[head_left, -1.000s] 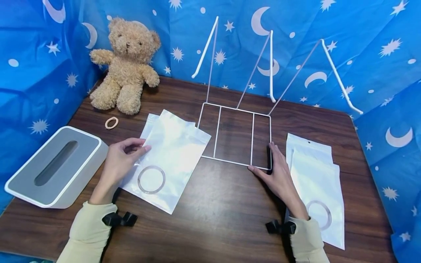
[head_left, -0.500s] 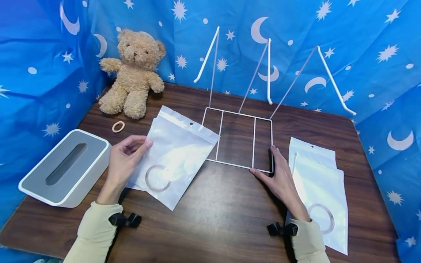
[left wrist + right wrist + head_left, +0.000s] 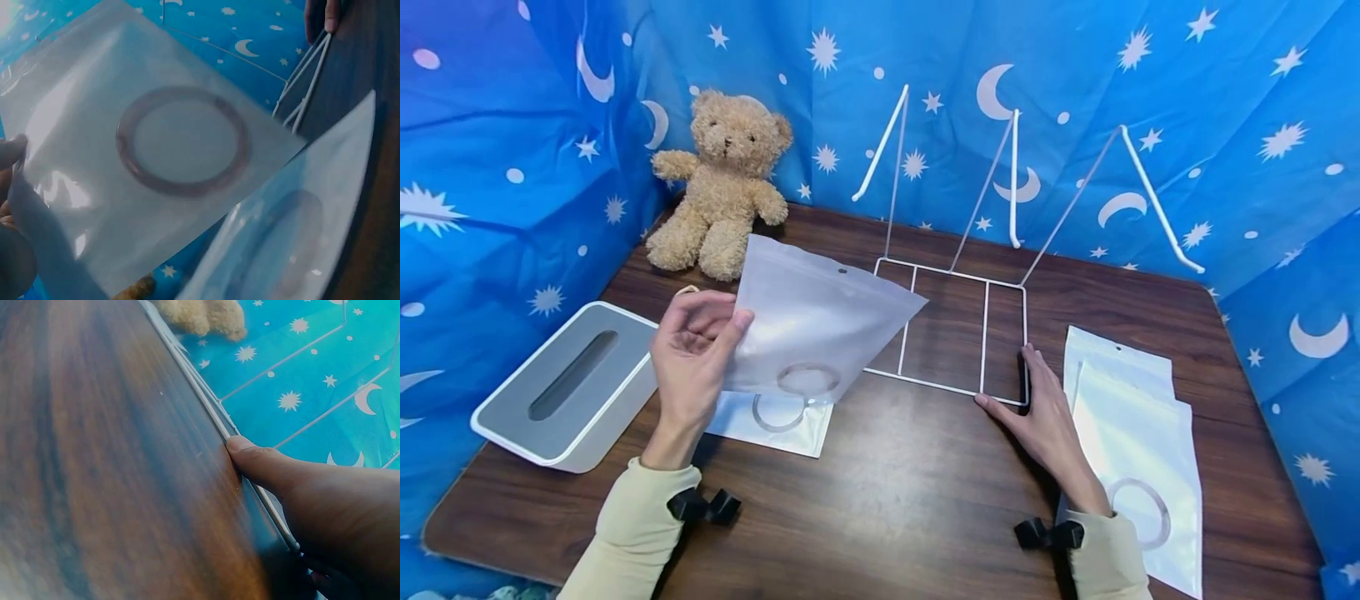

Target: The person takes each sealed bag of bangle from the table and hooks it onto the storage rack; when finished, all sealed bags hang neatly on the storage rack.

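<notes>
My left hand (image 3: pixel 691 354) pinches the left edge of a white, see-through zip bag (image 3: pixel 805 325) and holds it tilted above the table. A pinkish-brown bangle (image 3: pixel 184 187) shows through that bag in the left wrist view. Below it, another zip bag (image 3: pixel 730 417) with a ring shape inside lies on the table, partly covered. At the near right corner of a white wire display rack (image 3: pixel 943 387), my right hand (image 3: pixel 1045 417) holds the base, thumb on the front bar and fingers along the side. In the right wrist view the thumb (image 3: pixel 250 456) presses the bar.
More zip bags (image 3: pixel 1138 467) lie overlapped at the right, beside my right forearm. A grey-topped tissue box (image 3: pixel 561 400) stands at the left. Behind sits a teddy bear (image 3: pixel 726 187). The rack's hooks (image 3: pixel 1015 192) rise at the back. A small ring (image 3: pixel 687 290) is mostly hidden behind my left hand.
My left hand has lifted the upper zip bag off the one beneath and tilted it up, uncovering part of the lower bag. The right hand stays at the rack's corner. The head view has shifted slightly.
</notes>
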`<action>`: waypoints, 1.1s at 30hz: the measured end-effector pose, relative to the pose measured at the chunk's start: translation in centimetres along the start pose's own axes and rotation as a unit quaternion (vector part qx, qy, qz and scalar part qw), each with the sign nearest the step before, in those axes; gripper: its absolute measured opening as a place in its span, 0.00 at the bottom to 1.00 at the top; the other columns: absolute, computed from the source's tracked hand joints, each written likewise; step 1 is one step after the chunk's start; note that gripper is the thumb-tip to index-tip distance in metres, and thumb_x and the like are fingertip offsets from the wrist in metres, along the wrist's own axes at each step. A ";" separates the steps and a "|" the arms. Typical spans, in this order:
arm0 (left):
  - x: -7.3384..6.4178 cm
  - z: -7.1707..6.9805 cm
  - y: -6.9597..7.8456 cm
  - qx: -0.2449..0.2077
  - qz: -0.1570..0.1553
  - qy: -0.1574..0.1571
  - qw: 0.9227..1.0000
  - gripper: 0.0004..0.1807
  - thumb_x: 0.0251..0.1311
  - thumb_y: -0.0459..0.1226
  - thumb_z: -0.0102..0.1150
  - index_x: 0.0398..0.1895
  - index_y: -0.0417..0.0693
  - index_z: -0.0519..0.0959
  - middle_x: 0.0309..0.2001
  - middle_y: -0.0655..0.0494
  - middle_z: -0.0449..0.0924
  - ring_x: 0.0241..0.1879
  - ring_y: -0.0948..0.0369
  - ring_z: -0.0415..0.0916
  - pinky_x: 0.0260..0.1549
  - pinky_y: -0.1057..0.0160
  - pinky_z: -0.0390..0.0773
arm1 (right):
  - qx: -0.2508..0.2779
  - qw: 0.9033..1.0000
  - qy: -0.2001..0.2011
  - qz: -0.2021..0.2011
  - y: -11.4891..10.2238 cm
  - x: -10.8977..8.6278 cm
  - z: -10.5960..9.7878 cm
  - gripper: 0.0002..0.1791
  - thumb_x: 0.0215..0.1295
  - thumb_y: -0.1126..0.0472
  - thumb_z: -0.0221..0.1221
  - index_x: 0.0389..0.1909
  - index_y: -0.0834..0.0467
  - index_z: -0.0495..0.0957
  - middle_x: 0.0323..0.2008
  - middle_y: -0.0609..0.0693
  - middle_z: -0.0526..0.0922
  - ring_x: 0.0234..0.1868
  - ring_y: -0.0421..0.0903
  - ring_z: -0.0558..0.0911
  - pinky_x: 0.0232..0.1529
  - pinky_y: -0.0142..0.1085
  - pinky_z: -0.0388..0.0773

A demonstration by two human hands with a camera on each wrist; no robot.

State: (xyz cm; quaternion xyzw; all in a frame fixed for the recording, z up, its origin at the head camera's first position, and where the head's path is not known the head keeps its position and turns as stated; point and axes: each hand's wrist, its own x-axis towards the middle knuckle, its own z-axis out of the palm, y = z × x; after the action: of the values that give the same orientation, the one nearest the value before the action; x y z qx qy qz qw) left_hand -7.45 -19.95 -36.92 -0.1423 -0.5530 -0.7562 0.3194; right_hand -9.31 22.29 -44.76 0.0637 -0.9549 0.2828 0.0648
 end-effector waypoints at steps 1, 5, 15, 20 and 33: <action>0.2 0.3 0.3 -0.001 0.014 0.003 1.000 0.15 0.51 0.15 0.62 0.44 0.18 0.75 0.36 0.35 0.84 0.34 0.54 0.85 0.33 0.66 0.81 | 0.001 1.000 0.002 -0.003 0.0 0.0 0.0 0.58 0.54 0.35 0.67 0.76 0.62 0.51 0.74 0.63 0.53 0.73 0.63 0.53 0.64 0.63 0.56; 0.7 1.8 1.8 0.038 0.051 0.023 0.998 0.09 0.51 0.15 0.63 0.37 0.18 0.79 0.36 0.36 0.84 0.34 0.56 0.85 0.33 0.68 0.81 | -0.001 1.000 0.002 -0.007 0.1 -0.2 0.1 0.58 0.54 0.35 0.67 0.76 0.62 0.52 0.74 0.64 0.53 0.73 0.63 0.54 0.64 0.63 0.56; 2.3 5.2 4.9 0.050 0.079 0.067 0.993 0.10 0.51 0.20 0.67 0.37 0.20 0.81 0.34 0.37 0.85 0.32 0.57 0.85 0.32 0.66 0.82 | -0.016 1.000 0.000 -0.010 0.1 -0.3 -0.1 0.58 0.55 0.33 0.65 0.75 0.63 0.51 0.73 0.65 0.54 0.72 0.64 0.54 0.64 0.63 0.55; 3.0 5.8 4.5 0.035 0.084 0.068 0.994 0.10 0.51 0.19 0.66 0.37 0.20 0.81 0.35 0.38 0.85 0.33 0.56 0.86 0.35 0.64 0.83 | -0.014 1.000 0.001 -0.014 0.2 -0.2 -0.2 0.58 0.55 0.33 0.65 0.76 0.63 0.51 0.74 0.65 0.53 0.73 0.64 0.53 0.65 0.62 0.54; 4.0 6.1 2.8 0.022 0.055 0.096 0.994 0.10 0.53 0.21 0.67 0.39 0.23 0.82 0.38 0.37 0.85 0.28 0.58 0.85 0.25 0.70 0.79 | -0.018 1.000 0.001 -0.012 0.3 -0.3 -0.3 0.59 0.55 0.32 0.64 0.76 0.63 0.50 0.74 0.65 0.53 0.72 0.64 0.53 0.65 0.63 0.55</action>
State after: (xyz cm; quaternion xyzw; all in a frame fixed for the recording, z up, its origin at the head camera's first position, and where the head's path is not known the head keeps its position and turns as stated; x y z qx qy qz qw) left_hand -9.52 -16.06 -30.46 -0.0926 -0.5275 -0.7353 0.4153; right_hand -8.99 22.71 -44.73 0.0740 -0.9590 0.2643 0.0702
